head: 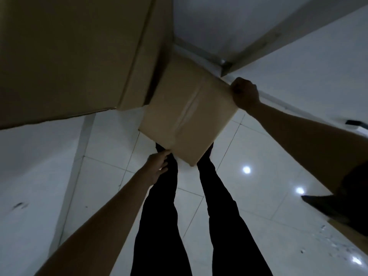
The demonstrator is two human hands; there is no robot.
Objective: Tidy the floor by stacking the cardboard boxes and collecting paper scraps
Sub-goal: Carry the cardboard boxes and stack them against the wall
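Observation:
A closed brown cardboard box (187, 114), taped along its top seam, hangs above my legs in the middle of the head view. My right hand (246, 93) grips its far right corner with curled fingers. My left hand (158, 166) is at the near left edge, fingers reaching under the bottom of the box. A much larger cardboard box (69, 54) fills the upper left, and the small box sits right against its side. Small paper scraps (328, 238) lie scattered on the floor at the lower right.
The floor is glossy white tile (258, 152) with ceiling-light reflections. White walls meet in a corner with a grey skirting (225, 64) behind the boxes. A dark object (354, 122) lies at the right edge, and a brown cardboard edge (344, 226) shows under my right arm.

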